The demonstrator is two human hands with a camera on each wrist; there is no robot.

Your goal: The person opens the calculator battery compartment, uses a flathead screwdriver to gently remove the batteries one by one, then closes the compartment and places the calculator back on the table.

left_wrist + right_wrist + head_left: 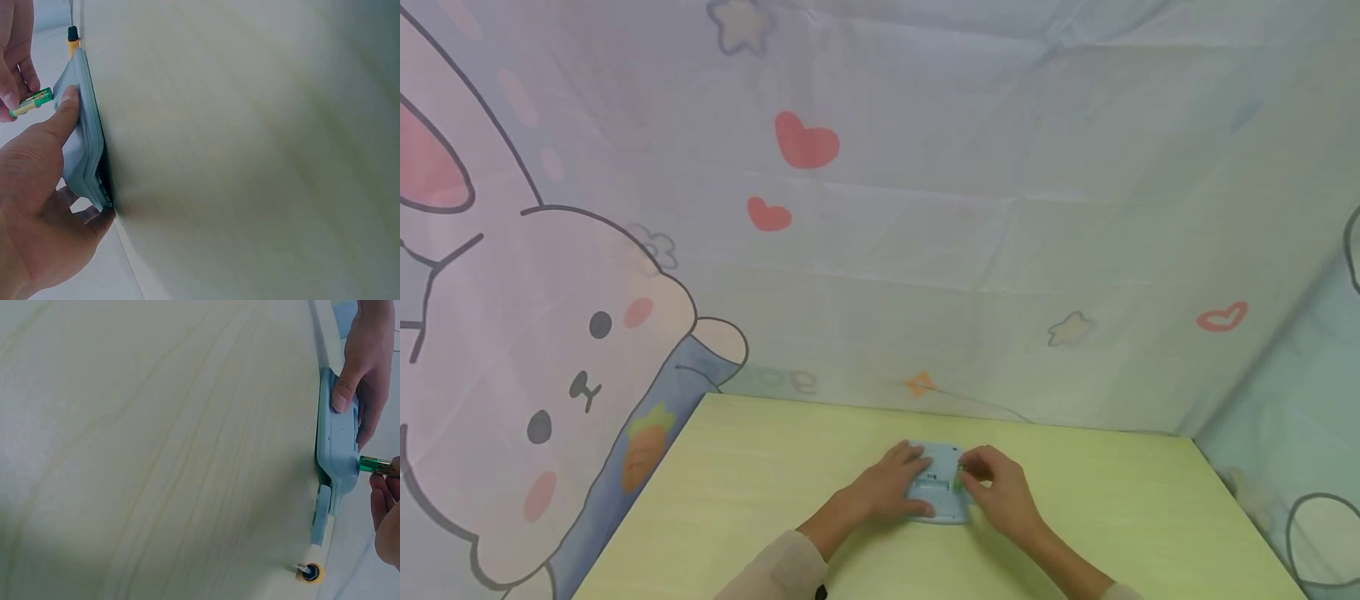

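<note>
A light-blue device (942, 505), which looks like a calculator lying face down, rests on the table with a recessed slot in its back uppermost. My left hand (889, 482) grips its left side, thumb at the near part and fingers toward the far part. Between thumb and fingers my right hand (1004, 493) pinches a green and gold battery (31, 102) at the device's right side. In the right wrist view one end of the battery (375, 465) is close to the device; whether they touch I cannot tell.
Beside the device lies a small light-blue piece (321, 515), like a cover. A screwdriver with a yellow and black handle (310, 572) is on the table (760, 475) near it. A printed cloth (925, 250) hangs behind the table.
</note>
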